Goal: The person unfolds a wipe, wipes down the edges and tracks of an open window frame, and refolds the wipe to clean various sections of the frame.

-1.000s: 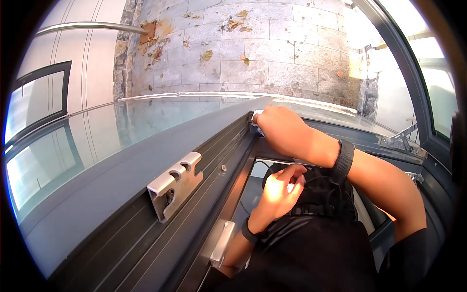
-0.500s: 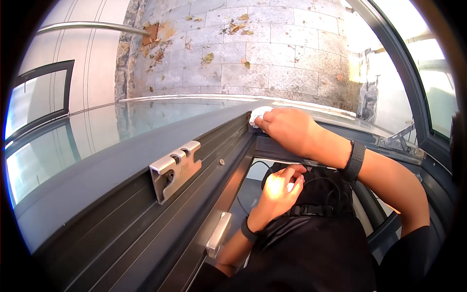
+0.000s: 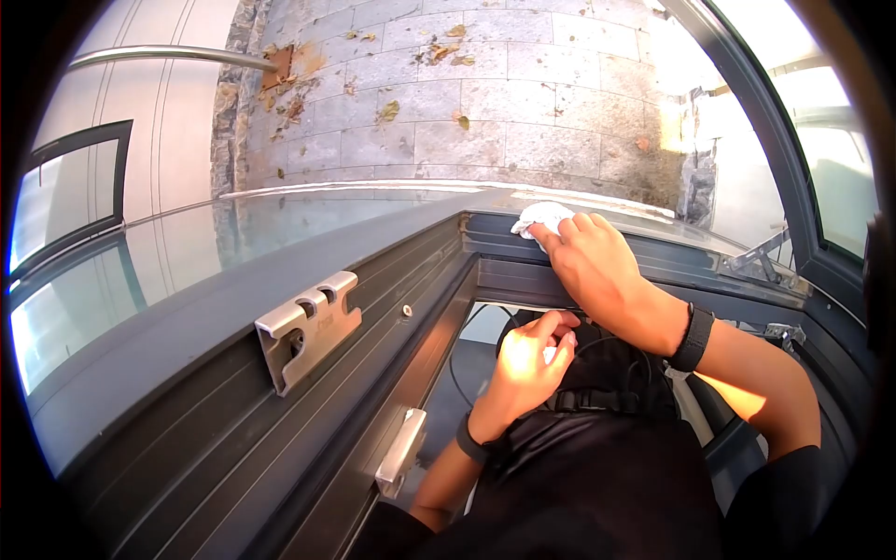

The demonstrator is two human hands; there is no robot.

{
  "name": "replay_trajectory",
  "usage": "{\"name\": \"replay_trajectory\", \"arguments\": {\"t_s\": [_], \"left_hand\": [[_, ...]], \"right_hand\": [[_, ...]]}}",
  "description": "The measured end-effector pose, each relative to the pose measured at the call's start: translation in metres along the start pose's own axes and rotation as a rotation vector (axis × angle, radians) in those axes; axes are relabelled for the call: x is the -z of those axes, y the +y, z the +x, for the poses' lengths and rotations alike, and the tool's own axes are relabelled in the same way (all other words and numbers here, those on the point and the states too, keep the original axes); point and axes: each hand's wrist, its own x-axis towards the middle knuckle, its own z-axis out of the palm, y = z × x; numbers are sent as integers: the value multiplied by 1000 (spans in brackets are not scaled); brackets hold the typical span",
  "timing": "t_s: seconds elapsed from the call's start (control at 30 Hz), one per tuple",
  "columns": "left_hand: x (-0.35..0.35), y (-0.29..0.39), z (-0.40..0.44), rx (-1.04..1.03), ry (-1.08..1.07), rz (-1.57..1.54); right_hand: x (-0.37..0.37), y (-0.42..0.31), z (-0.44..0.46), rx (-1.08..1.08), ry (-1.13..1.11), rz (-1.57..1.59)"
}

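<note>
Holding a crumpled white cloth (image 3: 539,221) in its fingers, the right hand (image 3: 594,265) reaches over the grooved window frame (image 3: 527,280), near its corner. The left hand (image 3: 530,367), apart from the right, curls on the near side of the frame around a small white item (image 3: 550,355), mostly hidden. Along the frame's grooved channel sit a slotted metal bracket (image 3: 322,325) and a round fitting (image 3: 407,311). Leaf-strewn paving (image 3: 464,98) lies beyond the frame.
</note>
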Motion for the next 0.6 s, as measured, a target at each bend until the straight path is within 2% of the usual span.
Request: {"name": "replay_trajectory", "arguments": {"t_s": [0.17,0.33,0.5,0.57,0.6], "left_hand": [[5,-6,-1,-27,-15,-4],[12,-7,-5,-64,-16,-11],[17,-1,-6,-62,-70,48],[18,2,-7,-61,-75,63],[20,4,-7,-64,-74,61]], "right_hand": [[17,23,-36,-142,-75,43],[25,36,-60,-183,-49,190],[39,3,-10,-10,-78,390],[11,-12,22,131,45,363],[2,-19,41,154,-8,349]]}}
